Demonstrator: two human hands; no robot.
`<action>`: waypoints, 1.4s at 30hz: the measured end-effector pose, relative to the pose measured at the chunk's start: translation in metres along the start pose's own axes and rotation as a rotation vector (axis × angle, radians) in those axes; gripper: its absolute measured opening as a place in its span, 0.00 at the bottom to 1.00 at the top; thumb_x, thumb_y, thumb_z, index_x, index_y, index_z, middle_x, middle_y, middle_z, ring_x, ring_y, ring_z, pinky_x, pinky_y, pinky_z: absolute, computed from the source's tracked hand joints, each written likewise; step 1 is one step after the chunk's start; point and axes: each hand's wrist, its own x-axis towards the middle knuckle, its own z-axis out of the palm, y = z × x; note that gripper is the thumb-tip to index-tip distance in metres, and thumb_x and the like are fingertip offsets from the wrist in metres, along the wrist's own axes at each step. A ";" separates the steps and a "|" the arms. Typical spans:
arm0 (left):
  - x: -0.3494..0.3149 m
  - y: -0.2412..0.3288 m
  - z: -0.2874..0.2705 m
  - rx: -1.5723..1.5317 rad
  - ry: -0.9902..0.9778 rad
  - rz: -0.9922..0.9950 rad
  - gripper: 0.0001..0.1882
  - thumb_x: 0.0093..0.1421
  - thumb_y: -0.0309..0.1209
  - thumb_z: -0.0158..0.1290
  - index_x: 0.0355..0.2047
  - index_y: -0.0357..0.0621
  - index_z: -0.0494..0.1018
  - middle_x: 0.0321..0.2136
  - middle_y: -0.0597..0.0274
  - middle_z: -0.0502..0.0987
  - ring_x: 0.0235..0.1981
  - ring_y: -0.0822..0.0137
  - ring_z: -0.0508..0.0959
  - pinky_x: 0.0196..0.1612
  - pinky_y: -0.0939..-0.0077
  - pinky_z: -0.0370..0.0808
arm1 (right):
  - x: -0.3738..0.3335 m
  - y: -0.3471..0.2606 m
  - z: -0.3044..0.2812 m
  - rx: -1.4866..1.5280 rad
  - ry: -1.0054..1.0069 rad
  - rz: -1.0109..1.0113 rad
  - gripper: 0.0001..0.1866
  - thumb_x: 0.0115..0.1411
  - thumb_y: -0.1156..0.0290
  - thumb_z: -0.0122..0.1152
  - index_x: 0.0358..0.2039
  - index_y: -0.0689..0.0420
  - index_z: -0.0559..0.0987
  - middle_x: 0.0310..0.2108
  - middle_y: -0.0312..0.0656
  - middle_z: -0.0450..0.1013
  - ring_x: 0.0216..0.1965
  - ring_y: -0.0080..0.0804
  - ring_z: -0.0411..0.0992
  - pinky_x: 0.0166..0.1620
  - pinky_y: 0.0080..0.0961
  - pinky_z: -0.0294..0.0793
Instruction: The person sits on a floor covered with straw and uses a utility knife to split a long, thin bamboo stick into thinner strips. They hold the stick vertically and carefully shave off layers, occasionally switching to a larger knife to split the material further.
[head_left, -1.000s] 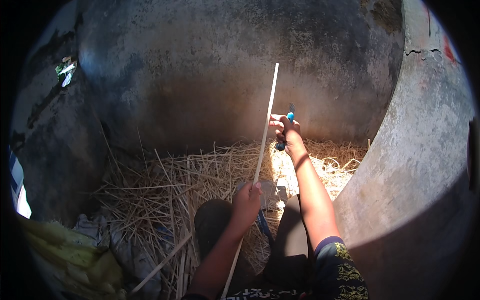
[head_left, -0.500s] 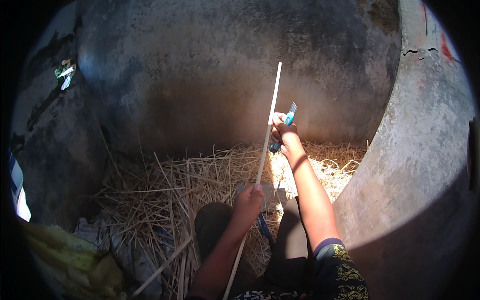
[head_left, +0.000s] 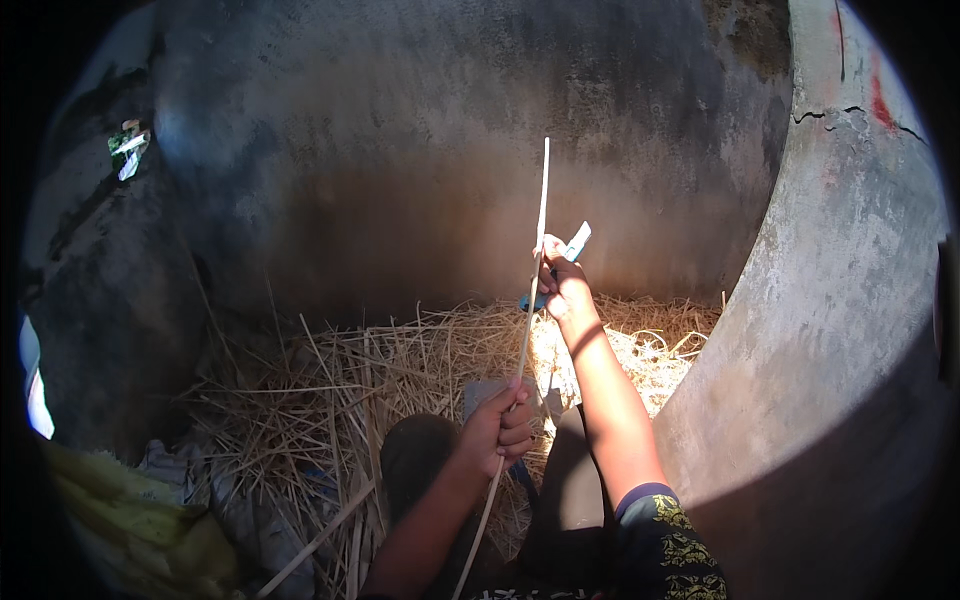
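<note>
A: Look around first. Close quarters?

B: Note a dark, stained wall (head_left: 450,150) straight ahead and, on the right, a paler curved wall (head_left: 790,320), cracked near the top. Below, see loose straw (head_left: 290,405) heaped along the foot of the dark wall, sunlit beside the right forearm (head_left: 615,420) and shaded farther left.

A: And at the lower left?

B: Spot a crumpled yellowish sack (head_left: 130,520), with a long pale stalk (head_left: 318,543) slanting up from the lower edge toward the straw.

A: Check for obstacles, too.

B: Count the bent legs (head_left: 410,460) in dark trousers, close by the forearms, plus a grey block (head_left: 479,393) partly hidden behind the left hand (head_left: 497,428).

A: Now to the pale strip (head_left: 544,190). Placed where, against the fingers?

B: Gripped in the left hand: see the fingers (head_left: 516,432) curled and clamped round it. From there, follow it down to the lower edge, and up to a free tip in front of the dark wall.

A: And at the right hand (head_left: 567,290)?

B: Closed round a blue cutter (head_left: 573,248), tilted up and rightward. Find the strip just left of those fingertips, seemingly touching; hard to tell for certain.
</note>
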 end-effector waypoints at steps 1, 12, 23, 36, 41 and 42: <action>0.000 -0.003 0.003 0.010 0.021 0.004 0.15 0.74 0.43 0.39 0.33 0.50 0.64 0.13 0.78 0.51 0.09 0.83 0.48 0.10 0.85 0.48 | -0.001 -0.003 0.000 -0.021 -0.001 -0.014 0.08 0.69 0.67 0.53 0.40 0.59 0.74 0.27 0.35 0.74 0.10 0.14 0.53 0.14 0.16 0.56; -0.007 0.016 -0.006 0.801 0.603 0.287 0.14 0.72 0.41 0.45 0.31 0.46 0.66 0.14 0.74 0.58 0.11 0.80 0.56 0.14 0.81 0.52 | -0.091 -0.077 0.116 0.028 -0.172 -0.046 0.18 0.73 0.61 0.43 0.52 0.62 0.69 0.31 0.45 0.74 0.14 0.16 0.59 0.18 0.18 0.61; -0.026 0.000 0.013 0.838 0.608 0.238 0.14 0.71 0.42 0.45 0.34 0.46 0.68 0.15 0.74 0.59 0.12 0.80 0.59 0.15 0.83 0.55 | -0.242 -0.121 0.234 0.518 -0.599 0.421 0.27 0.73 0.50 0.33 0.61 0.57 0.61 0.31 0.51 0.69 0.20 0.35 0.70 0.40 0.40 0.76; -0.009 0.020 -0.009 0.717 0.580 0.287 0.17 0.70 0.44 0.48 0.30 0.46 0.66 0.14 0.75 0.57 0.12 0.81 0.56 0.14 0.81 0.51 | -0.245 -0.112 0.236 0.539 -0.638 0.415 0.25 0.73 0.55 0.37 0.60 0.59 0.62 0.27 0.44 0.66 0.18 0.29 0.67 0.42 0.39 0.75; 0.005 0.012 -0.017 0.747 0.677 0.383 0.17 0.70 0.44 0.49 0.30 0.45 0.68 0.14 0.75 0.60 0.13 0.81 0.58 0.16 0.83 0.54 | -0.249 -0.116 0.236 0.509 -0.625 0.401 0.24 0.73 0.56 0.38 0.60 0.60 0.62 0.25 0.42 0.64 0.17 0.27 0.66 0.43 0.38 0.75; 0.007 0.010 -0.024 0.740 0.671 0.364 0.17 0.70 0.44 0.49 0.30 0.45 0.68 0.14 0.74 0.61 0.14 0.81 0.59 0.17 0.83 0.56 | -0.249 -0.117 0.236 0.503 -0.621 0.397 0.23 0.73 0.57 0.38 0.60 0.60 0.62 0.25 0.41 0.64 0.17 0.27 0.66 0.44 0.38 0.75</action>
